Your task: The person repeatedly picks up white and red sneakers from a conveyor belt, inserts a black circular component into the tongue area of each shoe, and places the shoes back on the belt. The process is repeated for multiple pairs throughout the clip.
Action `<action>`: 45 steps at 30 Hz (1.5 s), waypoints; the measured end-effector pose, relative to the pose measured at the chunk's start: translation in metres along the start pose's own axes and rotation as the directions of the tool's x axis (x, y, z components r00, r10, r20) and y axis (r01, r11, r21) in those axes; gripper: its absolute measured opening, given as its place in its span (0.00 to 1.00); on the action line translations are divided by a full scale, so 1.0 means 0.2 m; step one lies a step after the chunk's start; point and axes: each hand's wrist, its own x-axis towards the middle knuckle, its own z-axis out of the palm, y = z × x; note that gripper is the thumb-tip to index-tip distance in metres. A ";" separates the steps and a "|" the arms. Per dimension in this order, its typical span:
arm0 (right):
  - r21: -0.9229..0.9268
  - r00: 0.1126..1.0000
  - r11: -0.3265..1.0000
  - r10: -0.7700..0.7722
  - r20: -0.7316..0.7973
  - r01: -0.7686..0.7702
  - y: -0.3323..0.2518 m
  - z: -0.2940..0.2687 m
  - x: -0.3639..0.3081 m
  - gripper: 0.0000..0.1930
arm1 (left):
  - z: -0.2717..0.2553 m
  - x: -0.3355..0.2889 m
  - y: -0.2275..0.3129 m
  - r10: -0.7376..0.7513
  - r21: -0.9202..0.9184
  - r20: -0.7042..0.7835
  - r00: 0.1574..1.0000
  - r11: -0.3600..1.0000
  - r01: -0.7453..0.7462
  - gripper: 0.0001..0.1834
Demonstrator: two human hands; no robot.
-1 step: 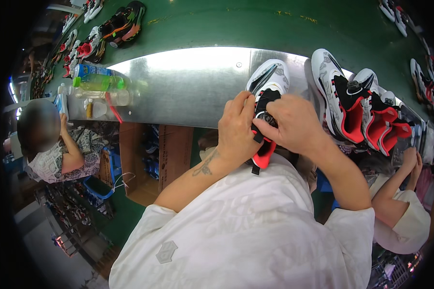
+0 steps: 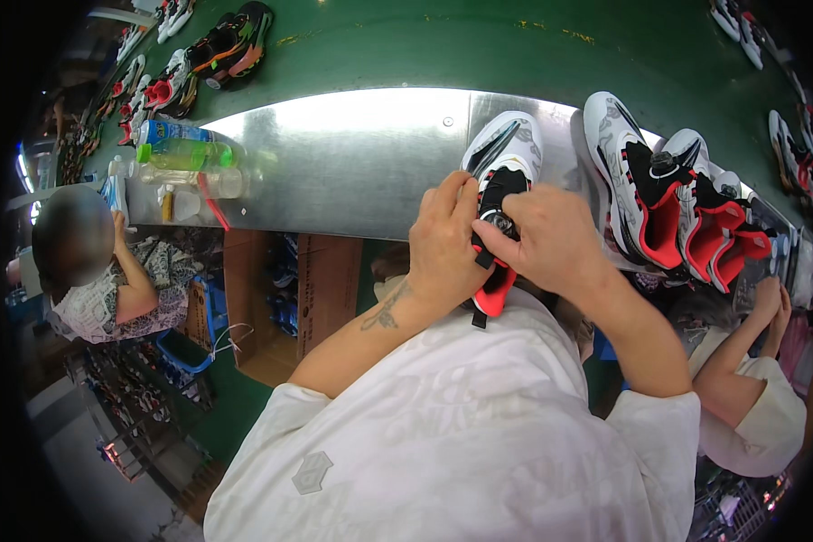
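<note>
A white sneaker (image 2: 512, 137) with a black tongue and red lining rests on the metal bench, toe pointing away from me. Its heel end reaches over the near edge, close to my shirt. My left hand (image 2: 444, 239) is closed around the left side of the shoe. On top, my right hand (image 2: 551, 237) curls its thumb and fingers around a round black lacing dial (image 2: 499, 221) at the tongue. The fingers partly hide the dial. Just to the right stand several matching sneakers (image 2: 616, 135) side by side, with similar dials.
The metal bench (image 2: 352, 154) bears plastic bottles (image 2: 190, 155) and a red strip (image 2: 213, 203) at its left end. Below it is an open cardboard box (image 2: 253, 307). Co-workers sit at left (image 2: 126, 298) and right (image 2: 741, 388). More shoes (image 2: 230, 45) lie beyond, on the green surface.
My right hand has rolled very slightly at the dial. The shoe and my left hand look the same.
</note>
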 end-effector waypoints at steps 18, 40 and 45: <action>-0.029 0.981 0.982 0.183 -0.062 -0.185 -0.04 0.00 -0.01 0.32 | 0.01 0.00 0.01 -0.006 0.014 -0.028 1.000 1.000 0.006 0.44; -0.040 1.000 0.999 0.005 -0.027 -0.006 -0.02 -0.24 -0.12 0.24 | -0.21 0.13 -0.04 -0.035 0.055 0.021 0.999 0.998 0.034 0.30; -0.455 1.000 0.890 -0.017 -0.022 0.005 0.31 -0.70 -0.22 0.29 | -0.51 0.17 -0.55 -0.278 0.155 -0.124 0.953 0.943 0.295 0.18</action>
